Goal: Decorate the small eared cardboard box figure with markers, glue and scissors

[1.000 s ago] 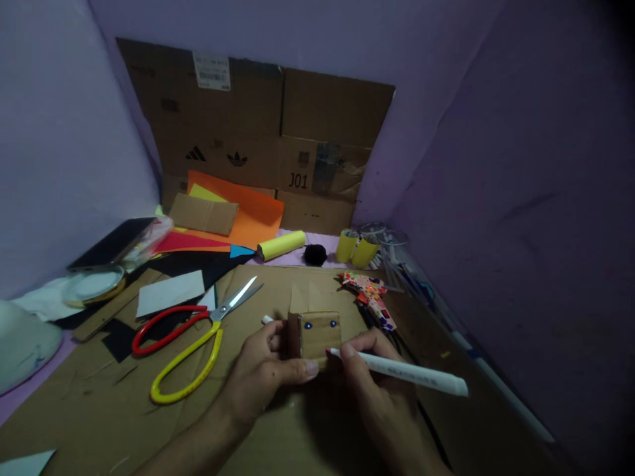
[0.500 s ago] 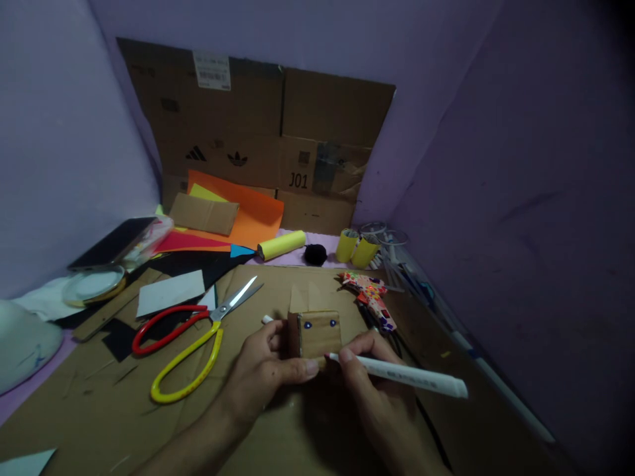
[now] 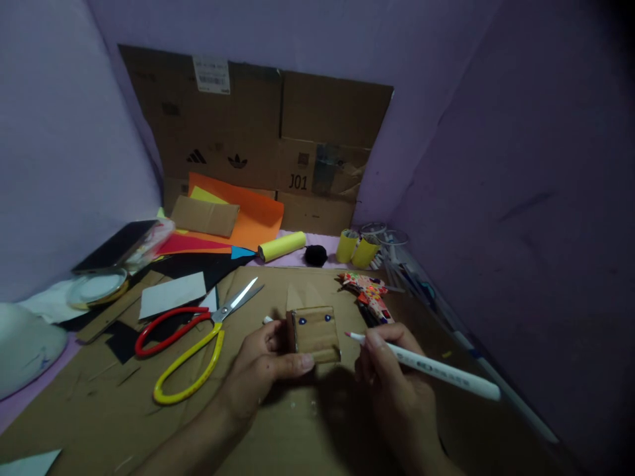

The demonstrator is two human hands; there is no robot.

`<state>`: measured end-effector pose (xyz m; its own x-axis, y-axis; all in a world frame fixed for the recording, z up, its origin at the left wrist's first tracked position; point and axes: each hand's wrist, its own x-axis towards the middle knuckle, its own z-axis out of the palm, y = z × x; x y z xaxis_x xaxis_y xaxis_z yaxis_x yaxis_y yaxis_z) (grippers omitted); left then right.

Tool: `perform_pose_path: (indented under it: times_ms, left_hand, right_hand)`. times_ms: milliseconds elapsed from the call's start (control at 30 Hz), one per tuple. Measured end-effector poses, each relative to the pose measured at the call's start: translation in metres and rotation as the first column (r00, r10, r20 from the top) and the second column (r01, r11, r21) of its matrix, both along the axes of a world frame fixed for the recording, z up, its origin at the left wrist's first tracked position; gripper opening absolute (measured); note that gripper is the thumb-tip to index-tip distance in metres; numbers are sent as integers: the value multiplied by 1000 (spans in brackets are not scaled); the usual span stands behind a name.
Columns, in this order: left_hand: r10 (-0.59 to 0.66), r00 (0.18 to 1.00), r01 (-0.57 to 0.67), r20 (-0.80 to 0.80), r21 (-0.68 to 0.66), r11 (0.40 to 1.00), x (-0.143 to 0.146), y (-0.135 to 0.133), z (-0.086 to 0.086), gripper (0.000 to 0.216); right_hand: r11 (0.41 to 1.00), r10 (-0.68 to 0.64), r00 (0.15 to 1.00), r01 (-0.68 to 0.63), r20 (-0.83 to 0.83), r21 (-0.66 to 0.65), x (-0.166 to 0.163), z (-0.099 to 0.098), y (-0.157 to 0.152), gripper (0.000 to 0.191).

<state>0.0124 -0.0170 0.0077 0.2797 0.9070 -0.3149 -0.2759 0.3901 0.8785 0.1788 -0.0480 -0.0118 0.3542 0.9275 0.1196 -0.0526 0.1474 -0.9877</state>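
Observation:
A small cardboard box [image 3: 317, 340] with two dark blue eye-like dots and two pointed ear-like flaps on top is in my left hand [image 3: 265, 363]. My left thumb presses its lower front edge, and the fingers curl round its left side. In my right hand [image 3: 394, 377] is a white marker [image 3: 441, 373], pinched near its pinkish-red tip. The tip points left, a short way off the box's right edge, apart from it. A white cap-like piece [image 3: 268, 320] shows by my left fingers. To the left lie open scissors [image 3: 218, 317] with one red and one yellow handle.
A patterned glue gun [image 3: 370, 294] lies right of the box. Behind are a yellow tube [image 3: 282, 246], a black fuzzy ball [image 3: 315, 255] and two short yellow tubes [image 3: 364, 251]. Coloured paper [image 3: 258, 215] and a phone-like slab [image 3: 116, 246] lie back left. A cardboard panel [image 3: 238, 119] stands against the wall.
My right hand has drawn the marker away from the box's lower front, to the right. The box has tilted slightly in my left hand, showing more of its lower front.

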Motion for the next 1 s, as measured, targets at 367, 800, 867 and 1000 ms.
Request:
perform_pose_path:
  times_ms: [367,800,867,1000]
  left_hand:
    - [14,999,-14,-39,7,1000,-1,0,-3,56]
    - [17,999,-16,-39,14,1000,0,1,-7,60]
    - [11,999,-11,-37,12,1000,0,1,-7,60]
    - [5,1000,-4,-26,19,1000,0,1,-7,60]
  right_hand:
    - [995,-92,968,79,232,64,-4,8,-5,26]
    - [997,-55,948,37,313,63,-7,17,-5,24]
    - [994,-19,924,-22,383,104,-7,16,-4,23]
    - [985,43,887,-114,460,128,-4,13,-1,22]
